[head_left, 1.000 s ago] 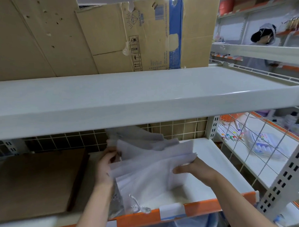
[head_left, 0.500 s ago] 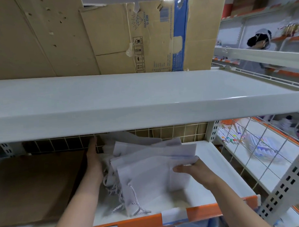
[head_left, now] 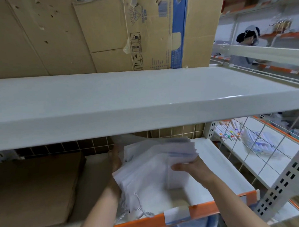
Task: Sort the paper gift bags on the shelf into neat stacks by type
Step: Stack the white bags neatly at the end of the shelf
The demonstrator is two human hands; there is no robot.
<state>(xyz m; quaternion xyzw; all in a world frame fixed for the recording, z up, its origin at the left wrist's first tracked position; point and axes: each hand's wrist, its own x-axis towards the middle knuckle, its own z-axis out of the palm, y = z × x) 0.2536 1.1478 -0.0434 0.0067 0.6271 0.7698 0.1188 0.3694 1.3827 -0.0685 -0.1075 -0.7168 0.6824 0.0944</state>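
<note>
1. Far left, lower shelf: a flat brown cardboard sheet (head_left: 33, 188) lies on the shelf board, well left of the bags.
2. Above it, on the upper shelf (head_left: 145, 103): flattened cardboard boxes (head_left: 141, 33) stand upright against the back, one with a blue stripe and printed handling symbols.
3. My left hand (head_left: 115, 163) reaches in along the left edge of the white paper gift bags (head_left: 156, 162). Its fingers go behind the stack and are mostly hidden by paper; I cannot tell whether they grip or merely press.
4. The bags sit mid-shelf on the lower shelf (head_left: 214, 163), a fanned, uneven stack lifted at the far end, tops slanting up toward the wire grid back. Edges blurred.
5. Twisted white cord handles (head_left: 141, 209) trail from the stack's near end, touching the shelf just behind the orange front lip (head_left: 201, 209).
6. My right hand (head_left: 190, 166) holds the stack's right side, thumb on top of the paper, fingers underneath out of sight.
7. Right, beyond the wire mesh divider (head_left: 259, 142): coloured markers (head_left: 230, 133) on a neighbouring shelf.
8. Upper right: another person (head_left: 248, 38) behind the far shelving.
</note>
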